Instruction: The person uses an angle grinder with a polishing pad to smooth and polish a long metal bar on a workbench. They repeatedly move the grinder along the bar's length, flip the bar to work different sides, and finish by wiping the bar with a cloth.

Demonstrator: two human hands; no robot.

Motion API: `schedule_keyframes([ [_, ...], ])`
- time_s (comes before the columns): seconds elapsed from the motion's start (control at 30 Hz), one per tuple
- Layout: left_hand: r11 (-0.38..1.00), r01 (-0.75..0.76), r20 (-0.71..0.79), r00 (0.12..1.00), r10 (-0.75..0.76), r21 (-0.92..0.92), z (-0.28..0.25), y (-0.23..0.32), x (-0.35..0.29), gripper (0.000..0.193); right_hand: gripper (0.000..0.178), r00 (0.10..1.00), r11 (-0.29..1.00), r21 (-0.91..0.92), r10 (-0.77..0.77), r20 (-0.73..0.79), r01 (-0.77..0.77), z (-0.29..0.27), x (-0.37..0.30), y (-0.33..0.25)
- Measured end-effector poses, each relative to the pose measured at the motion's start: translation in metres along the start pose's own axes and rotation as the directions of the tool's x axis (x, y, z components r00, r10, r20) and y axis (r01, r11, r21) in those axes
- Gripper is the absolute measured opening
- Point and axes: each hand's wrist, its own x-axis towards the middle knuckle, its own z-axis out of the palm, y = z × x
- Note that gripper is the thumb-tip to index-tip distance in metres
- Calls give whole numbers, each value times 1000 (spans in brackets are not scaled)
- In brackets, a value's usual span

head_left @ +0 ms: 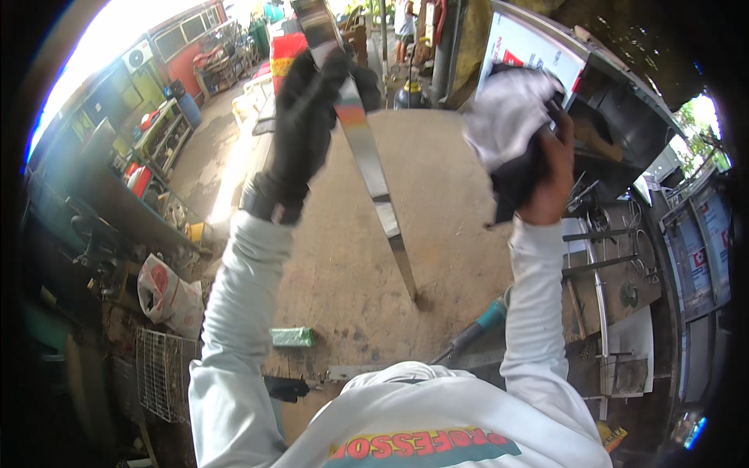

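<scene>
My left hand (308,117), in a black glove, is closed around the upper part of a long, shiny flat metal strip (365,156). The strip slants down to the right, and its lower tip meets or hangs just over the brown wooden tabletop (335,257). My bare right hand (552,175) grips a bunched white and black cloth (507,117), raised to the right and apart from the strip. Motion blurs the cloth. Near my right forearm lies a teal and grey power tool (485,320). A green block (292,337) rests by my left forearm.
A black item (286,388), possibly a glove, lies at the near left edge. Left of the table are a white plastic bag (168,292) and a wire rack (160,374). A metal-sided cabinet (624,117) stands at the far right. People are in the background.
</scene>
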Motion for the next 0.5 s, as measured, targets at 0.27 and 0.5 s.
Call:
schedule_keyframes([
  [0.27, 994, 74, 318, 947, -45, -80, 43, -11, -32, 35, 42, 917, 882, -252, -375, 138, 398, 134, 100, -4],
  [0.5, 920, 350, 445, 862, -242, -177, 39, -40, -63, 41, 54, 965, 836, -491, -159, 208, 244, 156, 91, -12],
])
